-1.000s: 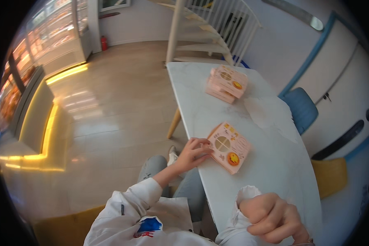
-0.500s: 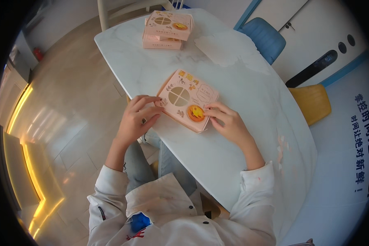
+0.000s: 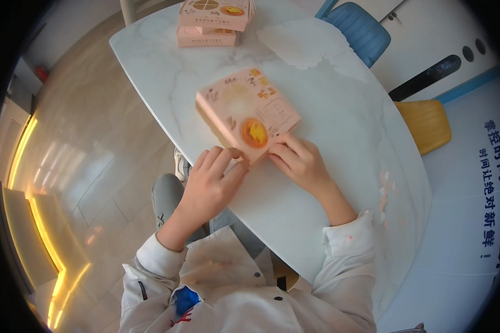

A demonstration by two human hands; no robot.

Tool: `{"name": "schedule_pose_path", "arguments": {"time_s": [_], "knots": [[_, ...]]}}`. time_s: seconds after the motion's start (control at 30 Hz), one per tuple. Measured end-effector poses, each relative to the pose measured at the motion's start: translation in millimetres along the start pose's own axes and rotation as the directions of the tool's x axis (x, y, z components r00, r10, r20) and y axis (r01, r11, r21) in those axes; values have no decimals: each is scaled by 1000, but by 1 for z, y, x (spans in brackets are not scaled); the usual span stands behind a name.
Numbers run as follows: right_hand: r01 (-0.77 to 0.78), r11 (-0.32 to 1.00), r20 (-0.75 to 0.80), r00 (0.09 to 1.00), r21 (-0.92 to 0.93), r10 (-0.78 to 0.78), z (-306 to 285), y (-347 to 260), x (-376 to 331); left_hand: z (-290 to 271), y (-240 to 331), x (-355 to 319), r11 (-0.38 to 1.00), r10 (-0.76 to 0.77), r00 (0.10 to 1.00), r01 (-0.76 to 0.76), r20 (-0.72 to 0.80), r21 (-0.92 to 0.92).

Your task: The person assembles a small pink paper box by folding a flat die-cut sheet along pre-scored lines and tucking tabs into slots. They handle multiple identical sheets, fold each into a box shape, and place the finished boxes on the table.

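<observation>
A pink cardboard pastry box (image 3: 272, 111), its lid shut, is slightly tilted and blurred over the marble-patterned table. A round window and a printed egg tart mark its top. At the box's near corner, my left hand (image 3: 211, 180) has its fingers curled, thumb and fingertips against the edge. My right hand (image 3: 301, 161) pinches the near right edge, close to the egg tart picture. The two hands are a short way apart. The box's underside and the tips of some fingers are hidden.
Similar pink boxes (image 3: 208, 38) are stacked at the table's far left. A ragged-edged pale patch (image 3: 300, 44) lies on the far side of the table (image 3: 339, 122). Small pinkish scraps (image 3: 383, 194) sit toward the right. Beyond the right edge stand a blue chair (image 3: 360, 33) and a yellow chair (image 3: 426, 126).
The box has turned and shifted a little up and left in view. My left hand has moved from its left side to the near corner, closer to my right hand.
</observation>
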State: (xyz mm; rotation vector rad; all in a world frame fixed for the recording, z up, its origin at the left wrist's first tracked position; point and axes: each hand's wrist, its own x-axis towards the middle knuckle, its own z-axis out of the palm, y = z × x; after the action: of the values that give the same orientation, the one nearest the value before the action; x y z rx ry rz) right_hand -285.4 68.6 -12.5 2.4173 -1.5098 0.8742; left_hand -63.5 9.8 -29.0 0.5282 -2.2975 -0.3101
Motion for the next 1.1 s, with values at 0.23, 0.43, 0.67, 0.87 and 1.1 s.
{"name": "schedule_pose_path", "arguments": {"time_s": [0.23, 0.43, 0.67, 0.87, 1.1], "knots": [[9, 987, 61, 998, -163, 1, -2, -8, 0, 5, -8, 3, 974, -118, 991, 104, -61, -201], [-26, 998, -83, 996, -56, 21, -9, -20, 13, 0, -8, 2, 847, -329, 940, 252, -90, -467], [-154, 986, -82, 984, 70, 160, 4, -24, 14, 0, -3, 8, 801, -330, 941, 234, -80, -551], [-224, 957, -79, 967, 186, 242, -2, -32, 15, -1, 5, 14, 818, -369, 927, 288, -69, -498], [-253, 944, -72, 959, 211, 273, -9, -44, 15, 7, 10, 13, 879, -312, 939, 226, -148, -420]]}}
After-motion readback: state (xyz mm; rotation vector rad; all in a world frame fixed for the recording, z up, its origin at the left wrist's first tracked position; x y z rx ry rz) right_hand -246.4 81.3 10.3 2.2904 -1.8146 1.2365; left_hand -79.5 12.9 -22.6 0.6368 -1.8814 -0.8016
